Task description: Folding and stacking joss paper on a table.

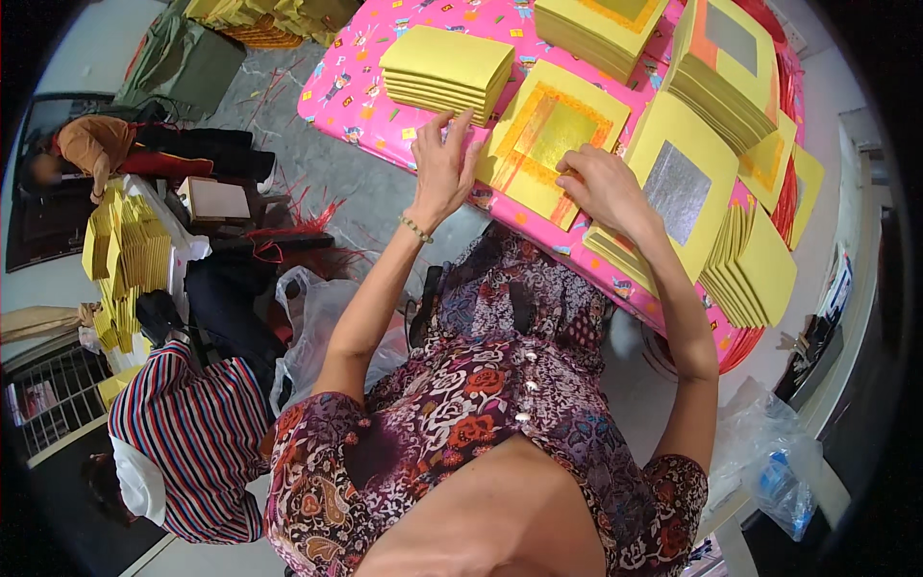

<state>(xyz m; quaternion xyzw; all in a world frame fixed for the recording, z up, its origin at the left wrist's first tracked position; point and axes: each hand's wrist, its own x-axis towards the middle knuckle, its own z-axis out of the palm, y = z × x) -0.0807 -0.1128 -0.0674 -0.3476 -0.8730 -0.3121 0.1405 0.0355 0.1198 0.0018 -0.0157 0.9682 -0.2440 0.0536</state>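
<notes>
A yellow paper sheet with an orange border around a gold square [544,128] lies before me at the table's near edge. My left hand [444,165] is at its left edge, fingers bent but apart, with nothing visible in them. Its fingertips come close to a stack of folded yellow papers [447,62]. Over the sheet's right part rests my right hand [606,190], its fingers curled together; whether they pinch anything is hidden. Beside that hand lies a yellow pile with a silver square [676,192] on top.
The pink patterned table cover [356,72] carries more yellow paper stacks [728,67] and fanned folded papers [753,269]. Red strings hang at the right. At left, a person in a striped top [197,438] and another in a brown top [96,144] are near heaped yellow papers [128,255].
</notes>
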